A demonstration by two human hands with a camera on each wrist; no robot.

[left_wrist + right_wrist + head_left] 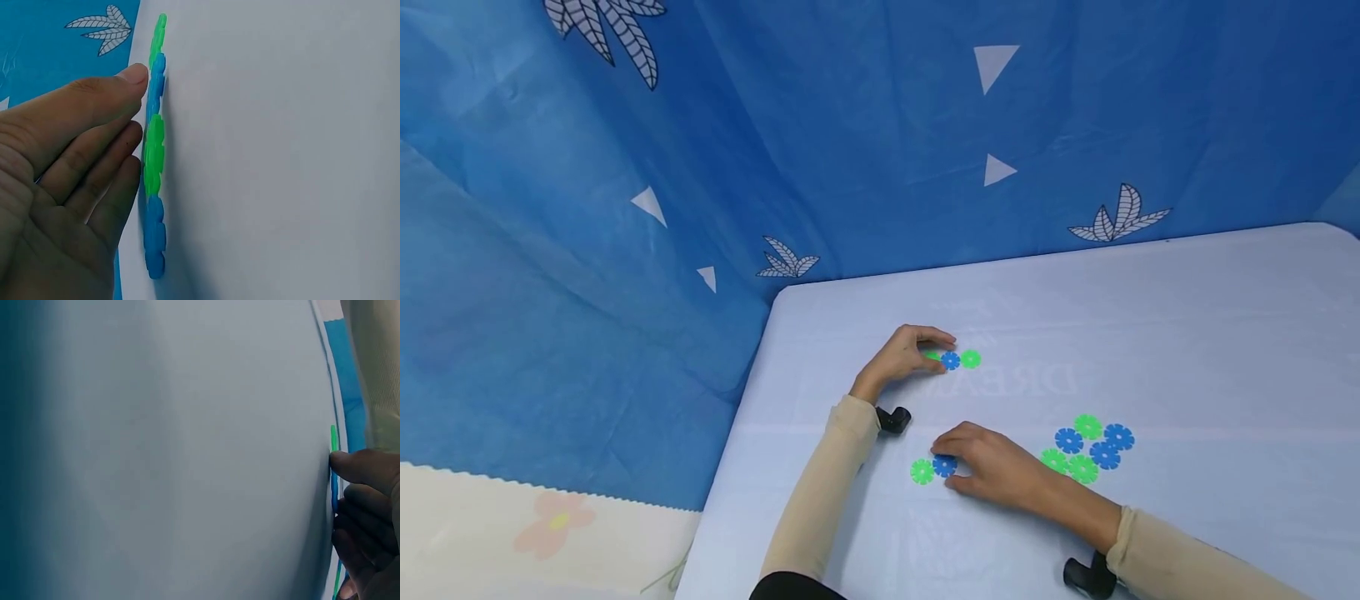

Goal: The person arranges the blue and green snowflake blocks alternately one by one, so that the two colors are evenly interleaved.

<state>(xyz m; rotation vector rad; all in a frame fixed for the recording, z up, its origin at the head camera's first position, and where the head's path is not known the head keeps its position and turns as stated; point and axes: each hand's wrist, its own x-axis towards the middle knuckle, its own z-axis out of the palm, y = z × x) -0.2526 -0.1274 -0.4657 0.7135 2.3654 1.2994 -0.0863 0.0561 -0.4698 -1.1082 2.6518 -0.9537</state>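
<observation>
Toward the far left of the table, green and blue notched plastic discs (971,358) lie in a row. My left hand (898,354) spans that row, thumb on the near side and fingers on the far side, hiding part of it. The left wrist view shows the row edge-on, with a blue disc (156,237) at its lower end and my thumb at another blue one. Nearer me, my right hand (996,467) holds a blue disc (944,466) between thumb and fingers. A green disc (922,472) adjoins it on the left.
Several loose blue and green discs (1105,455) form a cluster right of my right hand, some overlapping. A white cloth covers the table (1210,350). A blue patterned curtain (880,133) hangs behind it and along the left.
</observation>
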